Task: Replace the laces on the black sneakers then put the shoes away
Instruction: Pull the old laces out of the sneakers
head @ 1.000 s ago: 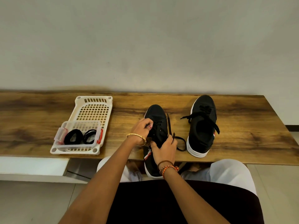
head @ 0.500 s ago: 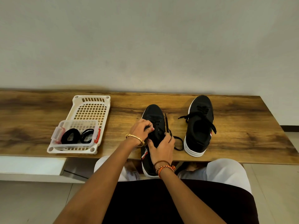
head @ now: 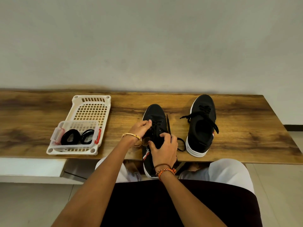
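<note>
The right hand (head: pixel 164 149) is gripping the near sneaker (head: pixel 155 122) around its collar, fingers curled over the opening and thumb on the inner side, probably pinning the shoe so it cannot slide while the lace is worked. The left hand (head: pixel 141 128) is sitting at about ten o'clock from the right, fingertips bunched at the eyelet rows and seemingly pinching the lace (head: pixel 168 126); the black cord against black fabric is too hard to separate for me to be sure. The hands are apart but close, both on the one shoe.

That shoe is lying toe toward twelve o'clock with its heel hanging off the near edge of the wooden bench (head: pixel 246 128), which is bringing the eyelets within easy reach. A loose lace end is trailing out toward three o'clock and looping on the wood.

At two o'clock the second sneaker (head: pixel 202 126) is standing just beside it, not touching, laces slack across its tongue, likely waiting its turn.

At nine o'clock, well apart, a white basket tray (head: pixel 91 104) is holding a clear tub (head: pixel 56 136) with two coiled black laces (head: pixel 70 138), presumably the replacements kept together until needed. Unlacing looks barely begun.
</note>
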